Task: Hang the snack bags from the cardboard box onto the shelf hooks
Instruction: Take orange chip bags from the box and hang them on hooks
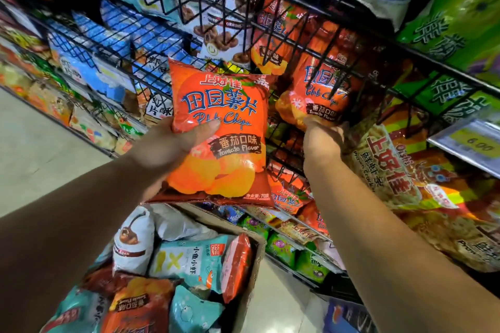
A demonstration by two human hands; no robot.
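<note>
My left hand [173,143] grips an orange tomato potato chip bag [219,132], upright in front of the wire shelf, thumb across its front. My right hand [322,138] reaches into the black wire rack [295,43] and pinches the lower edge of a second orange chip bag [316,94] that sits behind the wires. Below, the open cardboard box [254,273] holds several snack bags: teal ones [186,259], a white one [135,238] and more orange ones [140,297].
Wire racks full of blue, white and orange snack bags run left along the aisle. Large green bags [460,21] and prawn cracker bags [405,170] crowd the right. A yellow price tag [479,143] juts out there. Pale floor [35,149] lies to the left.
</note>
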